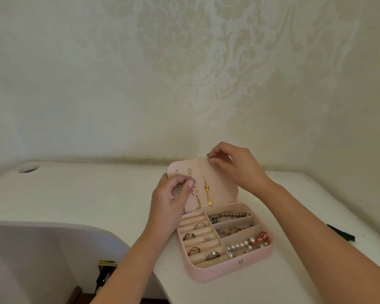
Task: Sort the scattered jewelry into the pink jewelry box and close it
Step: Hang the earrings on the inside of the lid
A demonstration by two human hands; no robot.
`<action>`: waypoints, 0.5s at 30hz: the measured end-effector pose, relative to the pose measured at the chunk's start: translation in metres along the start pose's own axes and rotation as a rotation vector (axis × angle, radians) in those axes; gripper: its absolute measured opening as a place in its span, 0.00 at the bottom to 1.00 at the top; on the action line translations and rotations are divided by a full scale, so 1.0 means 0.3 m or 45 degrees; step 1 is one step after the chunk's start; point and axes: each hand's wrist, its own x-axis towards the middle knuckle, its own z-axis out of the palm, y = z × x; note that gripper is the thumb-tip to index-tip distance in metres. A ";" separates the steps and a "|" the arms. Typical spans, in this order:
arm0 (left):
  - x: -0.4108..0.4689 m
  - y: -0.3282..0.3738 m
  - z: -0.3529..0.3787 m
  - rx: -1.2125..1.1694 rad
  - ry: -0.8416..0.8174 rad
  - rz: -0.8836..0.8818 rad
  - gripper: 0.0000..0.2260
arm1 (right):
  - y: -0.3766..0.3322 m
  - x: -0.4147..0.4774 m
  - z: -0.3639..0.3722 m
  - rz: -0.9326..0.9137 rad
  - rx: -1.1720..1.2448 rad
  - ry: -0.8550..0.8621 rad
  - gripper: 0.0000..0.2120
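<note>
On the white table [97, 194], toward its right side, the pink jewelry box [228, 270] lies open with its lid [224, 183] standing up toward the wall. Your right hand [235, 165] pinches the lid's top edge, fingers curled over it. That grip looks meant to keep the panel from tipping back while you work on it. Your left hand [169, 198] is closed in a thumb-and-forefinger pinch on the middle dangling earring [195, 191], partway down its length, probably to seat or straighten it on the perforated panel. A gold earring [206, 190] hangs just beside it, and another small one hangs at the left, partly behind your fingers. Below, rings [200, 226] sit tucked in the roll slots. Beaded bracelets, one of them a pearl bracelet [239, 245], fill the three right compartments. The sorting looks nearly done, and the lid is not yet shut.
</note>
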 end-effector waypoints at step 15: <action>-0.006 0.012 -0.012 0.119 0.112 0.180 0.04 | -0.002 0.014 -0.016 -0.096 -0.073 -0.020 0.04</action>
